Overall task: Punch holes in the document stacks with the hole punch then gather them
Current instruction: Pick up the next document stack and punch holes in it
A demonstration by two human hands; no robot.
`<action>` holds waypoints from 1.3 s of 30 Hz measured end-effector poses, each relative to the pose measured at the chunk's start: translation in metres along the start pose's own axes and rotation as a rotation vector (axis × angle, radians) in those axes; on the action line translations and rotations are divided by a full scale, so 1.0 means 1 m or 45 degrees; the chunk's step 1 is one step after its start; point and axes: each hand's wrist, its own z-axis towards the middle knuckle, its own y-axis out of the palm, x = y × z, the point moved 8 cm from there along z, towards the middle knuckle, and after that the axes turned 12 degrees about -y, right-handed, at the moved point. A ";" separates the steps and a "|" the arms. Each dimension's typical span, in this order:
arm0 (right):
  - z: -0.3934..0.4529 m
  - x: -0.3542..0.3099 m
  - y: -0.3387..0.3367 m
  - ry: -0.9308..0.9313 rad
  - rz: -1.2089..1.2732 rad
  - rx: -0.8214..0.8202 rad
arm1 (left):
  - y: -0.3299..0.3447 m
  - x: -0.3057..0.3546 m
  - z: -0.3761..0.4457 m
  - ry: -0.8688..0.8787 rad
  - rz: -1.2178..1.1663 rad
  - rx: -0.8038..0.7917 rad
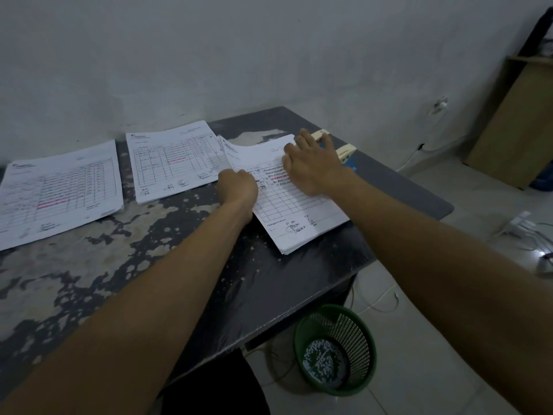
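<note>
Document stack (287, 205) under flat right grip (311, 166) and curled left grip (238, 184); paper bits in green basket (363, 339).

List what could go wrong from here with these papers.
The right stack lies askew, its corner overlapping the middle stack, so sheets could mix. It also sits near the table edge, above the green bin. The right hand hides most of the hole punch, so alignment may be off.
</note>
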 end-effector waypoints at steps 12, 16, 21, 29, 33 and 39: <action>0.006 0.013 -0.022 0.038 0.389 0.026 | -0.001 0.007 -0.004 0.157 0.291 0.210; 0.004 0.031 -0.032 0.174 0.922 0.139 | -0.001 0.010 -0.005 0.209 0.314 0.216; 0.000 0.037 -0.046 0.190 1.229 0.317 | -0.001 0.011 -0.008 0.208 0.312 0.206; -0.006 0.040 -0.062 0.320 1.122 0.527 | -0.003 0.010 -0.012 0.136 0.285 0.140; -0.005 0.043 -0.059 0.450 1.112 0.529 | -0.009 0.010 -0.017 0.093 0.252 0.118; -0.008 0.031 -0.077 0.422 0.743 0.425 | -0.042 0.007 -0.024 0.159 0.226 0.130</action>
